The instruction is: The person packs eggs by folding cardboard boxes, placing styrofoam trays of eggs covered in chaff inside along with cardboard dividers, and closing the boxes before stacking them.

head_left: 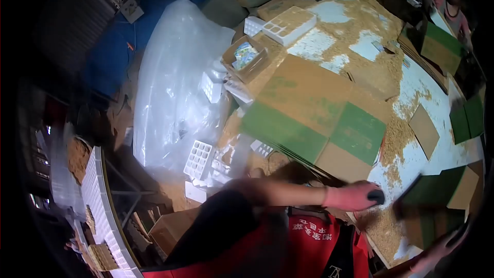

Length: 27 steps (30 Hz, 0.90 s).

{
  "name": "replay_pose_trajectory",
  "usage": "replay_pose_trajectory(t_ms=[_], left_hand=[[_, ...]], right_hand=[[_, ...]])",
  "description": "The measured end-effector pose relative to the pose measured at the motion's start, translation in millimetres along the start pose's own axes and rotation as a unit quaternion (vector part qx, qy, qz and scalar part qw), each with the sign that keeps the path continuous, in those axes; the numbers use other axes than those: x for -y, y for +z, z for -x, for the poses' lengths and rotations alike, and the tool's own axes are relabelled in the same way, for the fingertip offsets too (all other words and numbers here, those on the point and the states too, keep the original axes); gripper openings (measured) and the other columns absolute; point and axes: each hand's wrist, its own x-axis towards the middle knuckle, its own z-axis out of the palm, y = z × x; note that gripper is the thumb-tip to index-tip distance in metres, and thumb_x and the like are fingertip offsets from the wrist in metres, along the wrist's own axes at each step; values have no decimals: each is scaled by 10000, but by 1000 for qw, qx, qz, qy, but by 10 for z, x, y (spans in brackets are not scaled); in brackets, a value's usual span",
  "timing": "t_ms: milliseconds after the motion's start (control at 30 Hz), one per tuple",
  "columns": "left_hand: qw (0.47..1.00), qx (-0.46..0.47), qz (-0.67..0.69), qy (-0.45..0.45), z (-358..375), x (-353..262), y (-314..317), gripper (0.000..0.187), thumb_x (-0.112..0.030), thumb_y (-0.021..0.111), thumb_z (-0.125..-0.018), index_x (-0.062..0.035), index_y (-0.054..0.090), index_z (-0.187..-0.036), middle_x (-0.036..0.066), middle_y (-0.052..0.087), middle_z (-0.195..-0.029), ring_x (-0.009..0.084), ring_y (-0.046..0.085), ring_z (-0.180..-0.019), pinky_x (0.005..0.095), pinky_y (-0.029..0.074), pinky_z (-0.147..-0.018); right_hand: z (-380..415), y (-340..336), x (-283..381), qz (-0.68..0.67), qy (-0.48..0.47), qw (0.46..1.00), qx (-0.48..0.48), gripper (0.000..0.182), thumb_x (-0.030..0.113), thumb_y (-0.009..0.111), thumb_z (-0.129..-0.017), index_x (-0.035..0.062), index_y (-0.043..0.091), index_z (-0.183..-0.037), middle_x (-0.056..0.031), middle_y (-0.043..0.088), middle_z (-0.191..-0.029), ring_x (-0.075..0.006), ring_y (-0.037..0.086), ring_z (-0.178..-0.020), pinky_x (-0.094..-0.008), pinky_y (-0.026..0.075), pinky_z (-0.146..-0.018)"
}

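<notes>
My left hand (352,196), in a pink glove, reaches across in front of my red apron (314,242). Its fingers are closed around a small dark rounded piece (376,196), whose kind I cannot make out. Beside this hand lies a stack of flat brown-and-green cardboard (303,139). Low at the right edge, my right hand (437,258) is smeared by motion and partly in shadow. It is close to a folded green-and-brown cardboard box (437,201), also blurred, which stands tilted over the table.
Sawdust-like grains (373,67) cover much of the white tabletop (424,103). White foam trays (198,159) and a large clear plastic bag (175,82) lie to the left. A small open carton (244,59) holds colourful packets. Another person (455,18) works at the far right.
</notes>
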Motion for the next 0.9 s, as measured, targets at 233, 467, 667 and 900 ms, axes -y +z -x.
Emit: replay_pose_trajectory(t_ms=[233, 467, 667, 900], left_hand=[[834, -508, 17, -215, 3296, 2535, -1647, 278, -170, 587, -880, -68, 645, -1132, 161, 680, -1010, 302, 659, -890, 378, 519, -802], [574, -560, 35, -597, 6098, 5532, -1131, 364, -247, 548, -851, -49, 647, -1140, 179, 671, -1111, 320, 632, -1053, 406, 486, -924], [680, -346, -83, -641, 6422, 6502, -1238, 482, -293, 606, -801, -90, 599, -1238, 187, 488, -1389, 333, 522, -1201, 407, 434, -1019], [600, -293, -71, -741, 6150, 8257, -1081, 939, -356, 725, -715, -204, 258, -1516, 226, 304, -1504, 349, 498, -1246, 388, 404, -1053]], right_hand=[[316, 1453, 3378, -333, -85, 910, 230, 292, -37, 528, -853, -62, 589, -1138, -191, 608, -1200, -346, 570, -1119, -424, 427, -996], [1705, 2489, 6166, -377, -282, 646, 601, 352, 63, 677, -726, 57, 631, -1075, -126, 610, -1106, -328, 556, -1056, -435, 453, -903], [2893, 2841, 6572, -328, -294, 530, 725, 348, 85, 703, -741, 66, 636, -1082, -132, 611, -1117, -352, 564, -1075, -443, 469, -913], [3154, 2890, 6217, -181, -235, 539, 788, 420, 229, 621, -860, 147, 547, -1265, -100, 536, -1235, -290, 499, -1170, -410, 390, -1014]])
